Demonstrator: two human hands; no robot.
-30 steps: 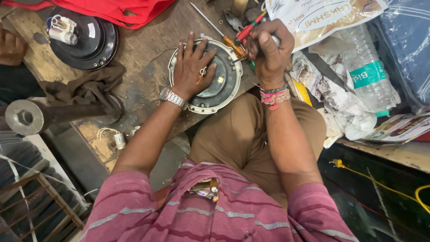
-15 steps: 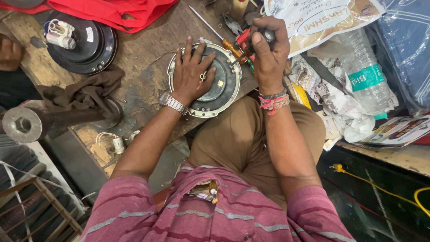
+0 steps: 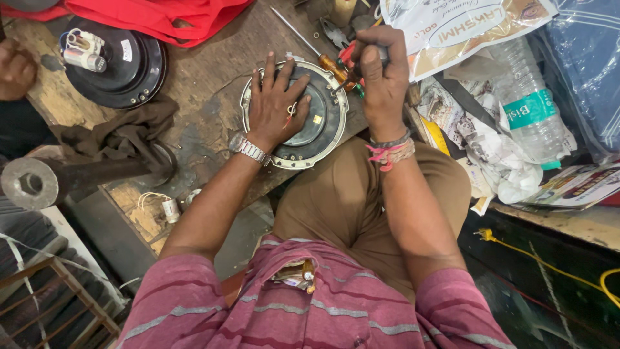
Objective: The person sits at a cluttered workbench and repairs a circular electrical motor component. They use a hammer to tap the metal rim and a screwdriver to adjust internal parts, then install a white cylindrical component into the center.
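A round silver and dark motor housing lies on the worn wooden bench in front of me. My left hand, with a metal wristwatch, lies flat on top of it with fingers spread. My right hand is fisted around a dark tool handle at the housing's far right rim; the tool's tip is mostly hidden by the fist. An amber-handled screwdriver and red-handled pliers lie just beyond the rim, next to my right hand.
A black motor with a white capacitor sits far left beside a red cloth and a brown rag. A metal pipe juts out at left. A plastic bottle, a printed bag and crumpled papers crowd the right. Another person's hand shows at far left.
My right hand has shifted slightly on the tool at the housing's rim. My left hand has stayed flat on the housing.
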